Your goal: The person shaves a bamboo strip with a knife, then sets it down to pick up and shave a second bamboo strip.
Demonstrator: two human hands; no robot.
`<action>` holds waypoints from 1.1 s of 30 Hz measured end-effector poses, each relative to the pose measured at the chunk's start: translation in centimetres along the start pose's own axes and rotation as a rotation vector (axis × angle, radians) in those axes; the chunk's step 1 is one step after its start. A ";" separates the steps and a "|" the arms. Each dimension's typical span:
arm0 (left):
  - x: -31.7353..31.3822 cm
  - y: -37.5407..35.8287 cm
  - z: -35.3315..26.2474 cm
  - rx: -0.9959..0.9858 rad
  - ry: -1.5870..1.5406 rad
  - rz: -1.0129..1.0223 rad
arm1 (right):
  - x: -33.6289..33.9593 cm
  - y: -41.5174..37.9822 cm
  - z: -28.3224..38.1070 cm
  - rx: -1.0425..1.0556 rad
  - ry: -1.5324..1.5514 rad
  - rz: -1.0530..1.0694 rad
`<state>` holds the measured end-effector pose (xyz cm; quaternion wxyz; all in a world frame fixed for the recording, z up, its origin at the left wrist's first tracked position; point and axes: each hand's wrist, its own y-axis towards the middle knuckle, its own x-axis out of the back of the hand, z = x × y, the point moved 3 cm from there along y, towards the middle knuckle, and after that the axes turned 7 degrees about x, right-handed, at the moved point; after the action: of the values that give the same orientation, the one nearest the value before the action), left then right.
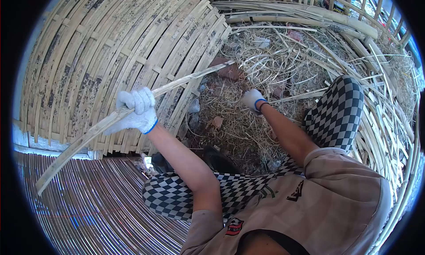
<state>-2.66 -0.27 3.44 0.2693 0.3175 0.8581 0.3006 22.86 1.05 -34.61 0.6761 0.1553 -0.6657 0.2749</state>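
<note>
Left hand (135, 107) clamped on bamboo strip (98, 128), which slants across woven panel (110, 56), overhanging its right and lower edges | right hand (253, 100) apart, curled, grip unclear, right of panel | shaving-littered ground (265, 138) along panel's right edge | slatted mat (88, 202) below panel | split bamboo (374, 153) far right of panel

The ground (234, 148) bore a reddish slab (230, 72), curled shavings (265, 68) right of it, bamboo poles (283, 21) beyond it, and grey stones (194, 106) left of it.
</note>
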 end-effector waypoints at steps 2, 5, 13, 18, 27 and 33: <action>-0.2 0.8 -0.1 0.010 0.010 0.042 | 0.1 -2.4 0.0 -0.034 0.029 0.070; -1.6 1.4 0.7 0.036 0.021 0.081 | 2.6 -1.4 2.0 -0.108 0.107 0.065; -3.8 2.8 1.5 -0.020 0.120 0.298 | 14.1 -1.9 2.6 -0.352 0.974 -0.644; -3.2 1.6 1.2 -0.032 0.110 0.287 | 2.0 1.5 0.0 -0.395 0.963 -0.210; -3.1 1.5 0.6 -0.060 0.105 0.232 | 13.3 -0.2 3.1 -0.458 0.997 -0.426; -3.2 1.6 1.0 -0.022 0.085 0.226 | 10.7 -1.9 2.8 -0.530 1.068 -0.452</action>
<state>0.74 -1.17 4.73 0.2004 0.3961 0.8241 0.3518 21.28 -0.33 -23.63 0.9716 -0.0389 -0.2331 -0.0089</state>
